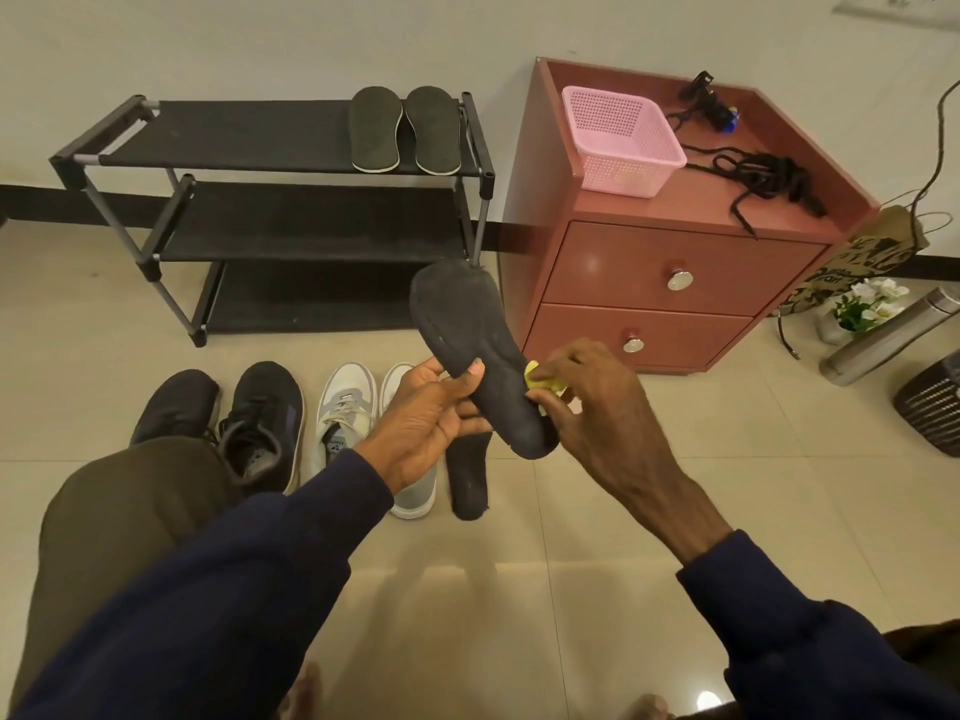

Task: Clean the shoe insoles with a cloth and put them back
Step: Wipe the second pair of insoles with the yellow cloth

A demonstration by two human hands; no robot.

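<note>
Dark grey foam insole (pixel 467 350) being wiped mid-air: left hand (pixel 431 423) gripping its middle, right hand (pixel 587 402) pinching yellow cloth (pixel 540 379) against lower end. Second dark insole (pixel 469 475) lying on floor (pixel 519 589); pale-edged pair (pixel 375 129) sitting on black rack (pixel 249 135), possibly cleaned. Refitting pending.

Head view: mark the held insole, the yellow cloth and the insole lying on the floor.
held insole (pixel 462 324), head view, on its broad upper end.
yellow cloth (pixel 537 377), head view, on the exposed corner.
floor insole (pixel 469 480), head view, on its middle.
</note>
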